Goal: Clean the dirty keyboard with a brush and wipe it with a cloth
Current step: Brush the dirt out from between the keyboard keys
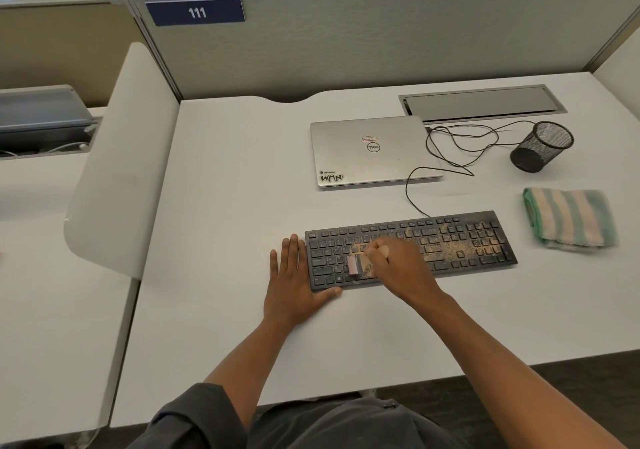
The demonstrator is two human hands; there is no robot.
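Observation:
A black keyboard point(457, 240) lies on the white desk point(225, 206), its middle and right keys covered with sandy dust. My right hand point(403, 268) grips a small brush point(360, 264) with a pinkish band, its bristles down on the left-middle keys; the hand is blurred. My left hand point(289, 275) lies flat on the desk against the keyboard's left edge, thumb at the front corner. A folded green-and-cream striped cloth point(569, 218) sits on the desk to the right of the keyboard.
A shut silver laptop point(372, 150) lies behind the keyboard, with the keyboard's loose black cable point(460, 147) looping beside it. A black mesh pen cup point(542, 145) lies tipped at the right. A cable hatch point(481, 102) sits near the grey partition point(381, 40).

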